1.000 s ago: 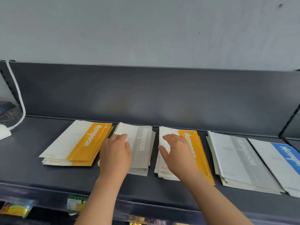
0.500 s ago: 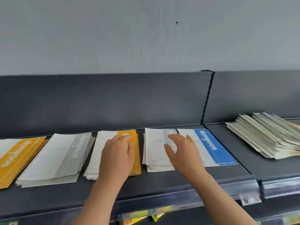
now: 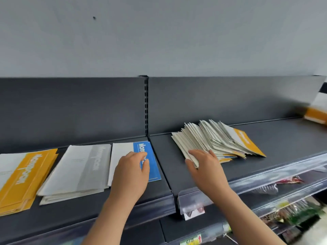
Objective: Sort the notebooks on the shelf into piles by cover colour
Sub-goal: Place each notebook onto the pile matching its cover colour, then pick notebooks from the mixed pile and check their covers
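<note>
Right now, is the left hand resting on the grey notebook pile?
No, the left hand is over the blue notebook; the grey pile lies apart beside it.

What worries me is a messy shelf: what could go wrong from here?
The right hand touches the loose, fanned stack; pulling one notebook from its edge could spill the rest across the shelf. The left hand is over the blue notebook beside the shelf seam; a nudge might slide it askew.

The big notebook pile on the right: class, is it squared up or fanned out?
Fanned out: the pile shows staggered edges like steps, with a yellow-banded cover topmost at its right. The right hand touches its left corner.
</note>
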{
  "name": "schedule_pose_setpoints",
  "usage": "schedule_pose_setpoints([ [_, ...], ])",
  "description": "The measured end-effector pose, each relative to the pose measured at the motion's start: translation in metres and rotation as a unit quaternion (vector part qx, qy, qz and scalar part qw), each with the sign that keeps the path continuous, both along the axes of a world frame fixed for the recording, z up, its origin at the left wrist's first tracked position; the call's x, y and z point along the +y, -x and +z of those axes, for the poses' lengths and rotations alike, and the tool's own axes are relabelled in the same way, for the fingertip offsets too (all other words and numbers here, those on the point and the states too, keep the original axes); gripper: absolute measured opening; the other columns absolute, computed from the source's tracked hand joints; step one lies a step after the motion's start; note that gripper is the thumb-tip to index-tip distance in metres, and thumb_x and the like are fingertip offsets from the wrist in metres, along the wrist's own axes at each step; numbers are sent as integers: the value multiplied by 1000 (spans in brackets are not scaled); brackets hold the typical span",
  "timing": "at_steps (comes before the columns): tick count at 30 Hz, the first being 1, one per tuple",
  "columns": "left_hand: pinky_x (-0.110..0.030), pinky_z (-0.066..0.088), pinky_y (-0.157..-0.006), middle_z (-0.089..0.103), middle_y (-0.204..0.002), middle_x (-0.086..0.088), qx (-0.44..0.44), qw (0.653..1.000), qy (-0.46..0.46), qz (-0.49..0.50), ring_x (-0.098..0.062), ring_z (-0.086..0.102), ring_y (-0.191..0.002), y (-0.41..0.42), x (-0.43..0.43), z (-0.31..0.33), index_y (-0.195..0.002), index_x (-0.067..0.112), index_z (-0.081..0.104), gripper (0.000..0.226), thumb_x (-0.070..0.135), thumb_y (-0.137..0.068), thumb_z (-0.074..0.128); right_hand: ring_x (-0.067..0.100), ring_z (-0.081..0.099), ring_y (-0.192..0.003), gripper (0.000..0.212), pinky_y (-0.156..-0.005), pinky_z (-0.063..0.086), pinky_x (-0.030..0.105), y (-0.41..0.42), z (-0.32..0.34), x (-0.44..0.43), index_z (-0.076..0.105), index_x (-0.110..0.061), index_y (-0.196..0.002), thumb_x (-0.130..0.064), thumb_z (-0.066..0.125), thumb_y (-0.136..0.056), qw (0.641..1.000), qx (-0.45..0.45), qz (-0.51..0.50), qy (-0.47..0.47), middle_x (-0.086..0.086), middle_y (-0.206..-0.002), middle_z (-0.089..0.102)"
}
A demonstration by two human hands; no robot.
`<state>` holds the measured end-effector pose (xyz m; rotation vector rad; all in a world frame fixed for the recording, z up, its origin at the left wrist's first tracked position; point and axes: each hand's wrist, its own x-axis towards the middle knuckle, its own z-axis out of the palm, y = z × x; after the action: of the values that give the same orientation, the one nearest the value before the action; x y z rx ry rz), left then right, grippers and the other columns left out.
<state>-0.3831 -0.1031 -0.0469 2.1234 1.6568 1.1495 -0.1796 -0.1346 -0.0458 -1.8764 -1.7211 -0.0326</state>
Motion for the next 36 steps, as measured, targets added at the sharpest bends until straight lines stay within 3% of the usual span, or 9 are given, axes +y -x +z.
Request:
schedule_pose_setpoints([
  [9,-21,42,-76,59,-101,9,-15,997,0,-79,-8,55,-91,-83,35,8,-118,20,64,28,24,-95,48,9,46,-126,34,-118,12,29,-86,-3,17,59,-19,-125,-32,49,-95,997,23,-73,-10,-7,-130,58],
  [13,-24,44,-72,62,-96,5,-15,993,1,-121,-13,58,-88,-118,58,15,-104,13,67,23,21,-95,47,10,47,-126,34,-118,13,30,-121,-3,23,59,-19,-125,-30,49,-95,993,33,-114,-7,-5,-130,59],
  [16,-21,43,-75,62,-98,8,-25,987,16,-161,-8,56,-92,-146,67,18,-105,21,66,21,23,-95,47,12,44,-128,33,-117,17,34,-149,-2,25,59,-18,-125,-28,47,-97,989,49,-140,1,-5,-132,57],
  [20,-29,50,-79,65,-92,1,-17,980,29,-195,-11,58,-87,-180,73,21,-87,28,56,15,19,-94,48,16,41,-131,35,-117,13,31,-182,-2,30,58,-17,-127,-30,43,-98,983,73,-165,20,-3,-134,56],
  [26,-16,45,-65,67,-84,-11,-27,977,41,-206,-15,53,-69,-240,89,29,-83,26,47,15,17,-95,47,20,44,-127,37,-117,13,33,-241,-12,52,54,-14,-130,-29,38,-100,983,75,-151,78,0,-136,54],
  [28,-21,41,-63,58,-73,-5,-30,978,63,-196,-14,46,-64,-261,96,28,-79,24,47,17,17,-94,46,24,50,-116,35,-115,19,34,-258,-16,61,60,-13,-119,-28,36,-100,981,89,-135,107,2,-124,61],
  [31,-28,41,-60,53,-67,-11,-5,983,106,-153,-14,42,-60,-289,108,24,-72,9,55,30,28,-94,45,24,53,-85,29,-108,31,39,-272,-23,71,58,-11,-88,-25,35,-98,987,87,-63,121,1,-87,62],
  [34,-28,35,-55,43,-58,0,44,985,136,-97,-15,39,-56,-304,116,25,-60,14,42,45,47,-91,46,4,45,-118,30,-113,25,29,-277,-28,73,61,-22,-120,-27,39,-99,992,91,40,83,-15,-128,55],
  [36,-25,27,-50,39,-53,3,67,985,147,-64,-15,35,-50,-308,117,27,-57,16,34,46,44,-88,51,-9,28,-123,35,-115,14,20,-280,-28,72,51,-30,-133,-27,40,-100,988,104,93,62,-25,-134,40],
])
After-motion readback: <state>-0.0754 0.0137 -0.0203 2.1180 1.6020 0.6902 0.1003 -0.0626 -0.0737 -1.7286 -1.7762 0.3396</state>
